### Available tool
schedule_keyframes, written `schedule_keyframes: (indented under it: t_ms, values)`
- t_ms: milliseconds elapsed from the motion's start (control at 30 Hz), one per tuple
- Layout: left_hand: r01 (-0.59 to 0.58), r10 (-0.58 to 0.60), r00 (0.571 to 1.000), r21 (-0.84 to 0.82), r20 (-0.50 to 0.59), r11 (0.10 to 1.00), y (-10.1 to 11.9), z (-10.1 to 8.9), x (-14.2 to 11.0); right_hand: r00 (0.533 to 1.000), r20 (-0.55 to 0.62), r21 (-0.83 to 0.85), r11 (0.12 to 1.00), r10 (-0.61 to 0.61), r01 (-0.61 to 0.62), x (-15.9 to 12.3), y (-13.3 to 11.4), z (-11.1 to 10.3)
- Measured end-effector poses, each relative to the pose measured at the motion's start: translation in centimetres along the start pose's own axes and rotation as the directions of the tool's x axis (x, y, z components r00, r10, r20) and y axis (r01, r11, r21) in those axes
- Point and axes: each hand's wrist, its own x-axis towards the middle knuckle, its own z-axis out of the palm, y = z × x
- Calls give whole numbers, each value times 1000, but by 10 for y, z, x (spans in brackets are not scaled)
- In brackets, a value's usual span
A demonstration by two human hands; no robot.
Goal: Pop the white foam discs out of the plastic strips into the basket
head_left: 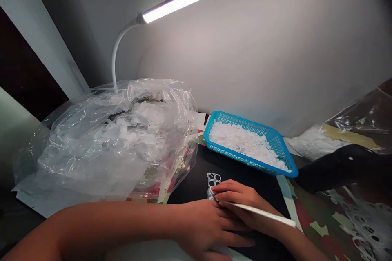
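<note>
The right hand (241, 195) is reaching in from the right, its fingertips touching a white strip with round holes (214, 180), which is lying on a black mat (188, 183) just beyond the left hand. The left hand (203, 228) is stretching its fingers rightward, overlapping the right hand on the wearer's side; whether it is gripping anything, I cannot tell. A slim white stick (263, 213) is slanting across the right hand, but that hand's hold on it is partly hidden. Beyond the right hand, a blue basket (289, 159) is holding many small white discs (241, 140). Beyond and left of the left hand, a clear plastic bag (76, 142) is bulging with white pieces (131, 128).
</note>
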Motion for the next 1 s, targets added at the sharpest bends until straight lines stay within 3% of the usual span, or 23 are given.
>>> schedule_keyframes:
  t_ms: [433, 600, 767, 900, 1000]
  values:
    - [6, -6, 1000, -17, 3, 1000, 4, -5, 0, 999, -22, 46, 999, 26, -25, -3, 6, 5]
    - [28, -28, 1000, -30, 14, 999, 2, -3, 0, 998, -33, -9, 999, 49, -49, -1, 6, 12]
    - [14, -14, 1000, -11, -11, 1000, 6, -5, -1, 964, -264, -87, 996, -2, -21, -3, 17, 23]
    - [29, -29, 1000, -21, -3, 999, 10, -10, -1, 878, -467, -234, 972, -110, -3, -4, 23, 22]
    - [44, -44, 999, -27, 7, 999, 11, -11, -2, 810, -568, -307, 951, -147, -43, -1, 17, 9]
